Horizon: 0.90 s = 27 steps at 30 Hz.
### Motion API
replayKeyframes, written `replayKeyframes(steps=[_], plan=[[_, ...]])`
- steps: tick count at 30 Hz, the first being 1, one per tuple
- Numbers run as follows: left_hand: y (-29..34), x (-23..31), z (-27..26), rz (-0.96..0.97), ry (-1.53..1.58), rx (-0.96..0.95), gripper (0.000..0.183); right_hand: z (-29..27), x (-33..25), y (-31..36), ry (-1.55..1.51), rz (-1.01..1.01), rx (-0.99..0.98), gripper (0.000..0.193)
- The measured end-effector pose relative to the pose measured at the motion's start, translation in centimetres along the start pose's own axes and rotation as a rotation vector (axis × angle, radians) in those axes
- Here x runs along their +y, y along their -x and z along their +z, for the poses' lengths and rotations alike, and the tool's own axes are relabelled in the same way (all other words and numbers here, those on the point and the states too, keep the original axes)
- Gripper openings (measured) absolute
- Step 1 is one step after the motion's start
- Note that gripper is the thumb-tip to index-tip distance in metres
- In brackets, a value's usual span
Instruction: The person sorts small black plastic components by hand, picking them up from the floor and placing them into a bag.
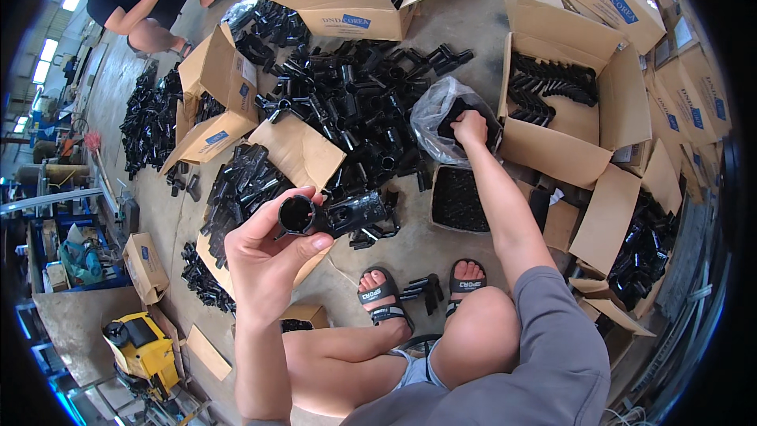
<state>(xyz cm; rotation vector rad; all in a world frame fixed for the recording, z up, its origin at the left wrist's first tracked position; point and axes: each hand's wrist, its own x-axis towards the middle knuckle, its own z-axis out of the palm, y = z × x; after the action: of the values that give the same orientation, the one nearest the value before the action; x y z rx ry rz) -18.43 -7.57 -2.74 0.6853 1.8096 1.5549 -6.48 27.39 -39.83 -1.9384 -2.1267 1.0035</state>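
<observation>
My left hand (260, 256) is closed around a black tubular fitting (353, 213), held up with its round open end toward me between thumb and fingers. At arm's length, my right hand (471, 128) reaches into a clear plastic bag (426, 110) with dark contents. Its fingers curl down into the bag, and their tips are hidden, so what they grip cannot be seen. Just below the bag stands a small carton (460, 229) filled with small black pieces. A large heap of similar black fittings (347, 102) spreads in front of me.
An open carton (552, 142) with rows of black parts stands at right, another carton (347, 20) at the far side. Stacked cartons (686, 102) line the right. A yellow machine (146, 351) is at lower left. Another person (146, 0) sits at far left, hands raised together.
</observation>
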Motion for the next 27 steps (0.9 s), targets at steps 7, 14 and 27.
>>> replayKeyframes(steps=[7, 14, 27], plan=[[0.5, -0.1, -1.1, 0.194, 0.169, -0.064, 0.057, -5.6, -2.4, 5.5, -0.322, -0.294, 0.266, 0.025], [3.2, 0.9, -1.5, 0.331, 0.524, -0.186, 0.067, -22.0, -12.2, 24.9, -0.969, -0.466, -0.352, 0.017], [7.3, 4.1, 0.9, 0.27, 1.133, -0.31, 0.061, -29.4, -15.4, 44.3, -1.201, -0.695, -0.365, 0.015]])
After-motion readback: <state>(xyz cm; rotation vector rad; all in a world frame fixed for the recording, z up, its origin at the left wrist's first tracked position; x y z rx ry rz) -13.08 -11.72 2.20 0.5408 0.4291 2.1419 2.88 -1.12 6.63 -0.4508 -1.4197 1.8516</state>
